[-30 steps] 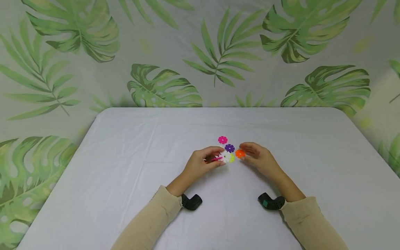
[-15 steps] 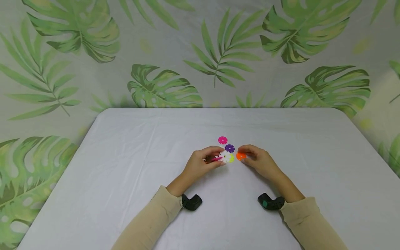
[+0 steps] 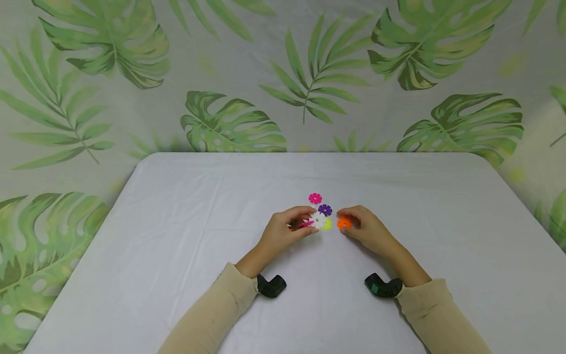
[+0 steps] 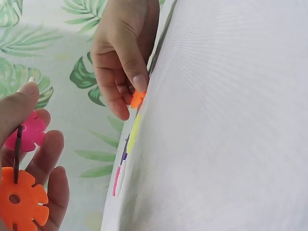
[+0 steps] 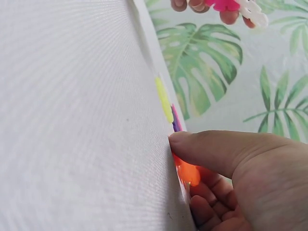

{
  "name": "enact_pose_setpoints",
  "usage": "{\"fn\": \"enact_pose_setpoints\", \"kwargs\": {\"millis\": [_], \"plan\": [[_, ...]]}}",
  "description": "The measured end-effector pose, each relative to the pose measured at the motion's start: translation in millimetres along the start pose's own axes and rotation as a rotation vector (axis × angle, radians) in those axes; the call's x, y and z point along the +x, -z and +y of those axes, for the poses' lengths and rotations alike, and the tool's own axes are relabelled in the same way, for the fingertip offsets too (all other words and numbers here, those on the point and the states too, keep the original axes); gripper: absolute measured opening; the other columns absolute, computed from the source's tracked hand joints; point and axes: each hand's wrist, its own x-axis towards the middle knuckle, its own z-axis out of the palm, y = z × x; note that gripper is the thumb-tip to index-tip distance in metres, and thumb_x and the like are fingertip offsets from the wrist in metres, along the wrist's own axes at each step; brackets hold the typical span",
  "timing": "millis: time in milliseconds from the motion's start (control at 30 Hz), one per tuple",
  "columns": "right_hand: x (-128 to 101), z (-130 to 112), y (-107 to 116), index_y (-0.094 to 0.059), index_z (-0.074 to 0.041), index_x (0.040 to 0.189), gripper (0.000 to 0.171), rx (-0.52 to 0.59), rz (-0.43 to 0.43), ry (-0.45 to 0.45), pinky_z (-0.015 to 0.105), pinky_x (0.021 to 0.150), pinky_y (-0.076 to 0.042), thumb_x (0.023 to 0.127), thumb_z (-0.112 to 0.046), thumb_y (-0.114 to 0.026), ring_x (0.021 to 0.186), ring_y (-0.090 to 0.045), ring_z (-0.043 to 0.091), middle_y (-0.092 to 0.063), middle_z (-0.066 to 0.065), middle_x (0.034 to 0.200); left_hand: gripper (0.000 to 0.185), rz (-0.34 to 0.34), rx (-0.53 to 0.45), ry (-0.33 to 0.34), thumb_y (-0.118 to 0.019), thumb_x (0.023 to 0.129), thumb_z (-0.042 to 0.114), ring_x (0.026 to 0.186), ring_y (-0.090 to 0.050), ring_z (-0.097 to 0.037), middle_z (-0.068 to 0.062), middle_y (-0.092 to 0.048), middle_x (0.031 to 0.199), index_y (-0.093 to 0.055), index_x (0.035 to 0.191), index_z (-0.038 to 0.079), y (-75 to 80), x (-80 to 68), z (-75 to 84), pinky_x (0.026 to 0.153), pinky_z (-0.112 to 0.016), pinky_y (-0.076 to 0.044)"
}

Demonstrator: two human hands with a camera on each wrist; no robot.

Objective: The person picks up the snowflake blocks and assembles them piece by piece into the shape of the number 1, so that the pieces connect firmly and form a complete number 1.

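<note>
My left hand (image 3: 289, 223) holds up a joined chain of notched, flower-shaped plastic discs. In the left wrist view the chain shows an orange disc (image 4: 29, 199), a dark disc (image 4: 18, 154) seen edge-on and a pink disc (image 4: 32, 132); a white disc (image 3: 317, 221) forms its right end in the head view. My right hand (image 3: 369, 228) pinches a loose orange disc (image 3: 344, 223) between thumb and fingers, low at the tabletop, its face tilted. Just left of it, a yellow disc (image 3: 327, 224) lies partly behind the white one.
Farther back on the white-covered table (image 3: 212, 196) lie a purple disc (image 3: 325, 210) and a pink disc (image 3: 315, 198). A loose white disc (image 4: 121, 177) shows beside them in the left wrist view. Leaf-patterned cloth (image 3: 309, 73) hangs behind the table.
My right fingers have closed in on the loose orange disc, which has shifted slightly right and nearer and now tilts. My left hand stays put with the chain.
</note>
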Motion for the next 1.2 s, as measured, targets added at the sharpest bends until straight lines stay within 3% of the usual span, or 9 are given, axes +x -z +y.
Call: {"fn": "enact_pose_setpoints", "kwargs": {"millis": [167,300,500,633,733,867,1033,1200], "plan": [[0,1,0,-0.058,-0.011,0.099,0.028,-0.021,0.037,0.030,0.027,0.068,-0.039,0.073,-0.015,-0.064,0.080,-0.042,0.014,-0.046,0.001,0.096,0.035,-0.008,0.001,0.003,-0.067,0.068,0.022,0.065,-0.051,-0.006,0.004,-0.060,0.083,-0.057,0.101,0.015,-2.4,0.3,-18.5,0.059,-0.021,-0.044],[0,1,0,-0.058,-0.013,0.098,0.027,-0.026,0.051,0.036,0.027,0.066,-0.039,0.072,-0.015,-0.064,0.078,-0.042,0.014,-0.050,-0.001,0.096,0.035,-0.001,0.006,0.000,-0.066,0.068,0.024,0.066,-0.051,-0.005,0.006,-0.059,0.083,-0.057,0.101,0.017,-3.0,0.0,-20.8,0.060,-0.021,-0.045],[0,3,-2,-0.058,-0.018,0.100,0.027,0.019,0.037,0.013,0.027,0.069,-0.041,0.073,-0.019,-0.063,0.079,-0.044,0.013,-0.054,-0.004,0.097,0.035,-0.008,0.009,-0.001,-0.066,0.069,0.022,0.067,-0.051,-0.004,0.004,-0.060,0.083,-0.057,0.102,0.015,-2.1,0.1,-19.0,0.060,-0.021,-0.045],[1,5,-1,-0.058,-0.018,0.100,0.027,0.062,0.046,0.030,0.022,0.053,-0.039,0.074,-0.022,-0.062,0.063,-0.043,0.013,-0.054,-0.003,0.088,0.035,-0.013,0.014,-0.022,-0.066,0.069,0.015,0.066,-0.051,-0.007,-0.003,-0.060,0.083,-0.056,0.102,0.007,-0.2,-0.4,-7.9,0.058,-0.020,-0.044],[0,-2,2,-0.057,-0.014,0.102,0.026,0.162,0.049,0.038,0.022,0.047,-0.039,0.076,-0.015,-0.060,0.055,-0.046,0.016,-0.055,0.001,0.087,0.034,-0.002,0.006,-0.031,-0.067,0.068,0.009,0.064,-0.050,-0.010,-0.006,-0.060,0.081,-0.056,0.100,0.004,0.9,-0.7,1.9,0.057,-0.022,-0.044],[-3,-18,7,-0.055,-0.005,0.105,0.027,0.294,0.052,0.044,0.026,0.052,-0.044,0.078,-0.001,-0.054,0.059,-0.052,0.026,-0.054,0.009,0.094,0.034,-0.006,0.003,-0.018,-0.067,0.069,0.012,0.063,-0.050,-0.009,-0.003,-0.060,0.081,-0.056,0.100,0.008,-0.1,-0.4,-2.5,0.056,-0.021,-0.044],[-5,-32,11,-0.052,-0.001,0.107,0.030,0.334,0.055,0.056,0.030,0.051,-0.044,0.078,0.005,-0.052,0.061,-0.052,0.032,-0.053,0.014,0.093,0.037,-0.040,0.023,0.013,-0.065,0.069,0.024,0.064,-0.050,-0.005,0.005,-0.059,0.082,-0.055,0.104,0.016,-2.4,-0.5,-19.0,0.057,-0.020,-0.044],[-6,-36,14,-0.049,0.003,0.105,0.028,0.389,0.057,0.107,0.037,0.058,-0.047,0.078,0.009,-0.049,0.062,-0.052,0.036,-0.051,0.019,0.091,0.037,-0.043,0.015,0.010,-0.065,0.070,0.026,0.064,-0.052,-0.005,0.004,-0.057,0.084,-0.054,0.105,0.017,-3.4,-0.5,-21.5,0.058,-0.020,-0.045]]}}
